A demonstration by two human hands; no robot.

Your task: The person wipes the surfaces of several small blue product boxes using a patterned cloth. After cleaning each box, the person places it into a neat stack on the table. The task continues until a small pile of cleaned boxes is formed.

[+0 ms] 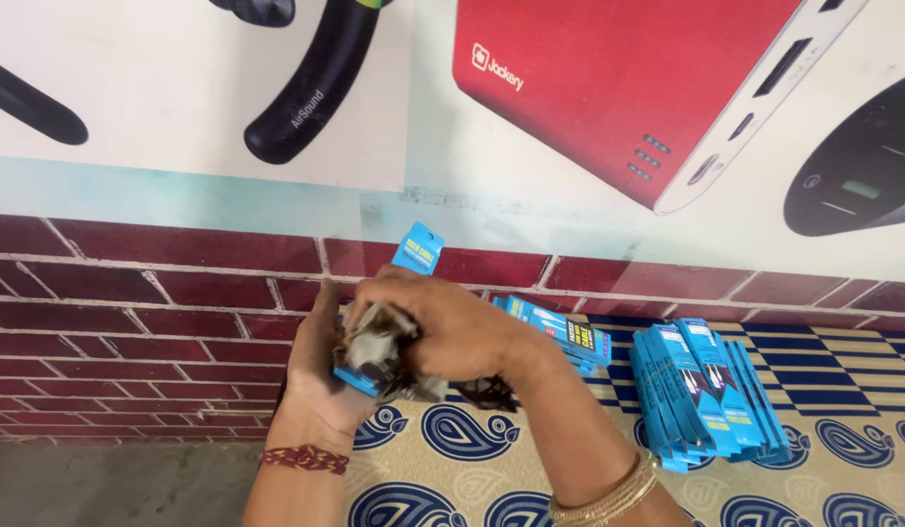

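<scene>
The left hand (316, 376) is cupping a blue packet (416, 249) upright, its top sticking out above the grip. The right hand (442, 327) is closing over its front, steadying it; more packets (701, 390) are standing beside on the patterned mat (472, 488).

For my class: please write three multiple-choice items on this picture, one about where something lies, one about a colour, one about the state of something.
1. Where does the row of blue packets stand?
A. on the patterned cloth, to the right of the hands
B. on the grey floor
C. on the brick ledge

2. What colour is the thread band on the left wrist?
A. green
B. dark red
C. white

3. How is the blue packet in the hands?
A. lying flat on the cloth
B. held between both hands
C. hanging from the wall

Answers: 1 A, the packets stand on the paisley cloth; 2 B, the band is dark red; 3 B, the left hand and the right hand close around it.
</scene>
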